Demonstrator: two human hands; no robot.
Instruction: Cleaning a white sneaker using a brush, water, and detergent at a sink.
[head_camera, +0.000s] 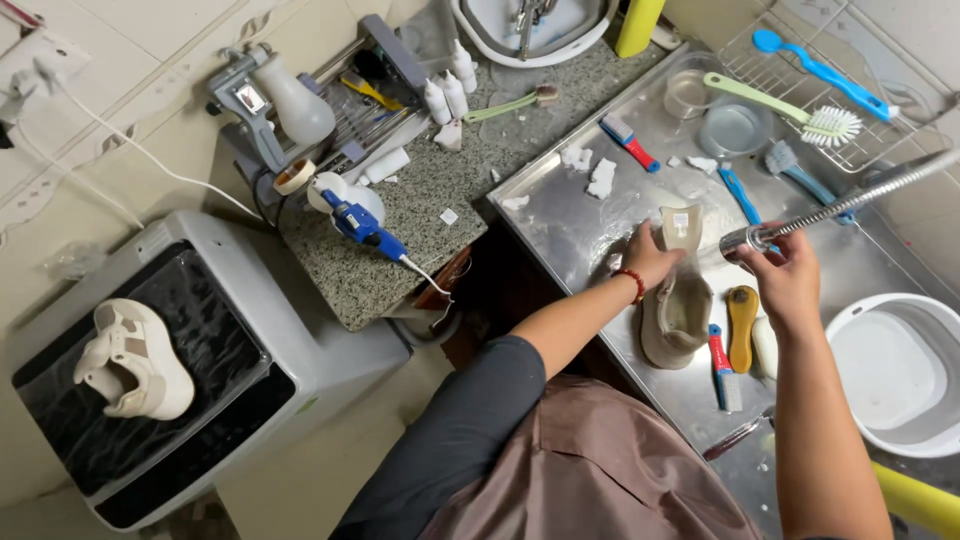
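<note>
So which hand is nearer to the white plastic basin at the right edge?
Right. The right hand holds the metal spray hose just up-left of the white basin; the left hand grips the beige shoe farther left.

A beige shoe (678, 305) stood on the wet steel tray (570, 215), its opening turned upward and its tongue pulled up. A metal spray hose (850, 200) reached in from the right, its nozzle just beside the tongue.

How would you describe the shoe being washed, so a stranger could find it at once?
On the steel counter, find the left hand. It grips a beige shoe by the tongue. The other beige shoe sits apart on a grey machine.
</note>
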